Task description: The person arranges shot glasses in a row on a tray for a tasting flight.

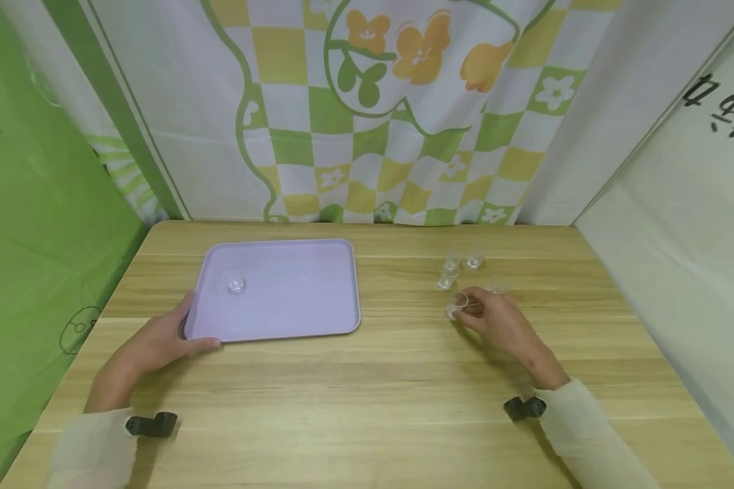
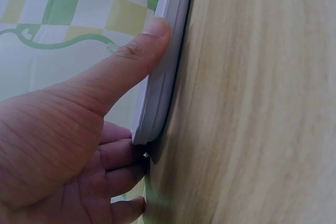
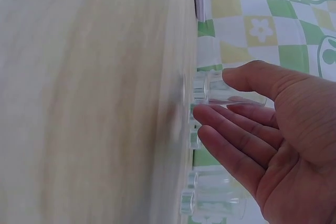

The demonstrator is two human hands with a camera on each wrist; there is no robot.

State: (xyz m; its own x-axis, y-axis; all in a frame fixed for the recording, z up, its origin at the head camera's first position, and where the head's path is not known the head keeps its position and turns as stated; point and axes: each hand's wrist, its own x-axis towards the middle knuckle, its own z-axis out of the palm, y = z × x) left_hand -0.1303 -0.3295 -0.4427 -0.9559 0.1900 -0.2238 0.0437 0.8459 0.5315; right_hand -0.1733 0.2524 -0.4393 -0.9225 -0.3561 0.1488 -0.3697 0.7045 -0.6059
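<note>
My left hand (image 1: pixel 162 339) holds the near left corner of a lilac tray (image 1: pixel 293 292). In the left wrist view the thumb lies along the tray's rim (image 2: pixel 157 82), with the other fingers bent at the corner. One small clear glass (image 1: pixel 236 282) stands on the left part of the tray. On the right side of the table, my right hand (image 1: pixel 498 319) pinches a clear shot glass (image 3: pixel 215 87) between thumb and fingers. Its thick base is close to the tabletop; whether it touches cannot be told.
Several more clear glasses stand close around the right hand, among them a glass (image 1: pixel 448 277) to its upper left and a glass (image 1: pixel 475 260) farther back. The wooden table (image 1: pixel 342 407) ends at a patterned curtain (image 1: pixel 367 149), with fabric walls on both sides.
</note>
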